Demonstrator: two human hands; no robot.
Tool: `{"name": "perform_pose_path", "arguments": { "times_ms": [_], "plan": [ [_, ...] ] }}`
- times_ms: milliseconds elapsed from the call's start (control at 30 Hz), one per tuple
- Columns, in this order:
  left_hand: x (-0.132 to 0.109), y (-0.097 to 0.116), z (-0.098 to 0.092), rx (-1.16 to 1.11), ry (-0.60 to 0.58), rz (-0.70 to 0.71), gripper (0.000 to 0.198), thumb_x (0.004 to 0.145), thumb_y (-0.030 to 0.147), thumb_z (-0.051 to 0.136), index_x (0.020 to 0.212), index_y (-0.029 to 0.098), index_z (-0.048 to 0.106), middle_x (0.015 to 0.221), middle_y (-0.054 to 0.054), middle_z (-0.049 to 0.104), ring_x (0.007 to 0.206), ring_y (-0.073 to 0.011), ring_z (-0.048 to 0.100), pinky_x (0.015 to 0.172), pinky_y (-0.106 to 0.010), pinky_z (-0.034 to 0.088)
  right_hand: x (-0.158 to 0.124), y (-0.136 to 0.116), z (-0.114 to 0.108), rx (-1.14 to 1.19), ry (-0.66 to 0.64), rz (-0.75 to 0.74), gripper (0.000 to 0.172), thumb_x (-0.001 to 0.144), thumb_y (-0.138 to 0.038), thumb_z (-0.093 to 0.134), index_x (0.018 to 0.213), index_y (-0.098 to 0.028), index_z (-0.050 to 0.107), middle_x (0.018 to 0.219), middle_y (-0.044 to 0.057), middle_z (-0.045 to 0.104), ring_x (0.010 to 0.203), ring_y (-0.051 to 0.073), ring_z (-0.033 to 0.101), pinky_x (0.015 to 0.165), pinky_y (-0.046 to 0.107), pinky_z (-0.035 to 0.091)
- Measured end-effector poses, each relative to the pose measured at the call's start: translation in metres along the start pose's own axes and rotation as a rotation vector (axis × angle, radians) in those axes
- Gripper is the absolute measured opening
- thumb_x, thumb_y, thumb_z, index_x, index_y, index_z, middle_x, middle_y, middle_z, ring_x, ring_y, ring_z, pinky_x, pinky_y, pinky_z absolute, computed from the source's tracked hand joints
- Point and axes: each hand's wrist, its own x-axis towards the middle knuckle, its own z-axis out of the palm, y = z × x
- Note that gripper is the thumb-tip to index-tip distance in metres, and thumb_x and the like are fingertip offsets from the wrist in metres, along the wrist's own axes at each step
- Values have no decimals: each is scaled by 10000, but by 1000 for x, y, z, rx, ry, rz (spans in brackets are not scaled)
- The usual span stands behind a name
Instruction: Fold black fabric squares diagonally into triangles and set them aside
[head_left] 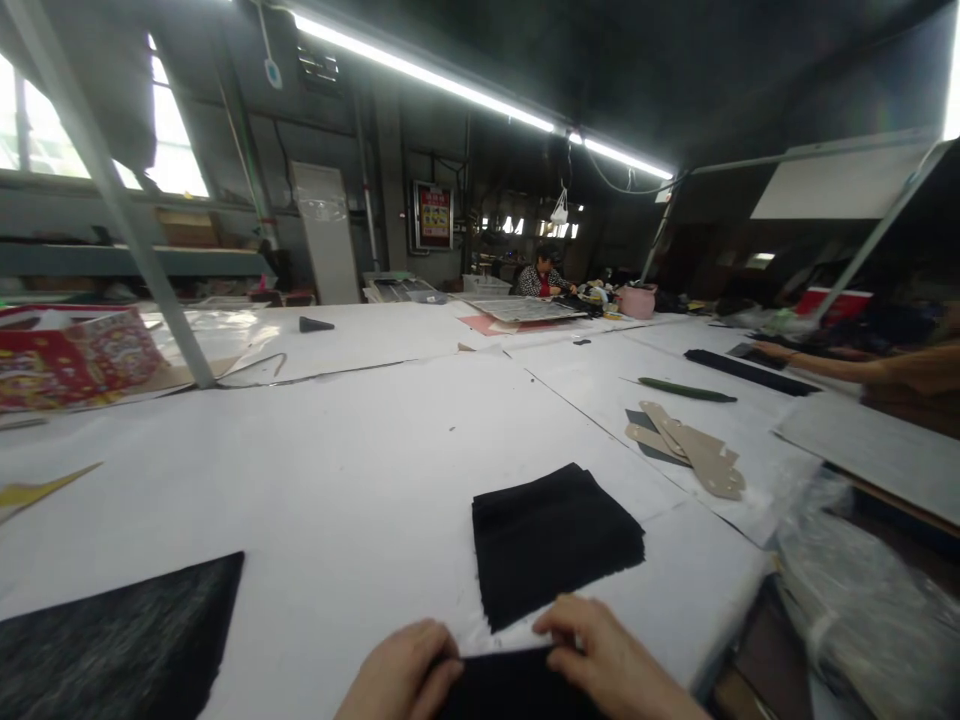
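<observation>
One white table [300, 480] under strip lights [450, 85] bears black cloth [517, 690]

The left hand [401, 672] and right hand [609, 662] are bare (wrists included).

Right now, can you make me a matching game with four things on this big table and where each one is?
Things:
1. stack of black cloth
2. tan cut-outs
3. red patterned box
4. small black cloth

Places:
A. at the far left of the white table
B. pinched between the left hand and the right hand
C. mid-table, just beyond both hands
D. to the right of the stack, near a long green piece

Pairs: 1-C, 2-D, 3-A, 4-B
</observation>
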Motion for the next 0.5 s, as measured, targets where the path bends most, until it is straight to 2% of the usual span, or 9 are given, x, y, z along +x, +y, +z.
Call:
{"name": "perform_pose_path", "arguments": {
  "times_ms": [67,133,233,333,400,500],
  "plan": [
    [40,18,2,-48,149,12,139,916,256,486,840,221,598,904,-20,666,871,-178,613,790,-309,484,28,14,-44,-77,-44,71,347,761,-19,555,941,-285,688,854,-41,659,780,135,609,701,225,454],
    [81,32,4,-67,294,37,109,900,246,522,841,206,605,1043,-53,651,993,-203,588,879,-356,474,62,31,-75,-240,-66,125,315,780,-40,571,939,-277,704,834,-35,662,781,135,609,715,232,447],
    [134,40,8,-66,387,-8,118,890,239,541,822,186,622,1246,-87,597,1160,-235,532,1006,-408,420,109,59,-94,-435,-57,212,282,785,-40,561,887,-247,723,894,3,690,872,172,627,796,280,440],
    [169,34,13,-55,402,-92,113,866,218,557,801,162,630,1267,-125,590,1173,-272,531,1023,-439,403,141,80,-83,-541,-1,283,268,808,-50,517,884,-194,730,953,82,694,948,237,623,869,366,418],
    [182,27,16,-54,415,-127,105,852,206,556,800,153,630,1246,-140,596,1152,-290,540,1003,-451,410,153,86,-63,-597,49,301,301,871,-112,481,1061,-179,706,1090,121,670,1065,261,585,941,399,390],
    [185,20,19,-47,425,-157,76,831,219,568,820,166,622,1168,-119,619,1096,-278,559,958,-430,432,153,86,-25,-619,86,276,418,953,-238,397,1339,-191,549,1344,111,553,1281,267,443,1060,422,313]
  ]
}}
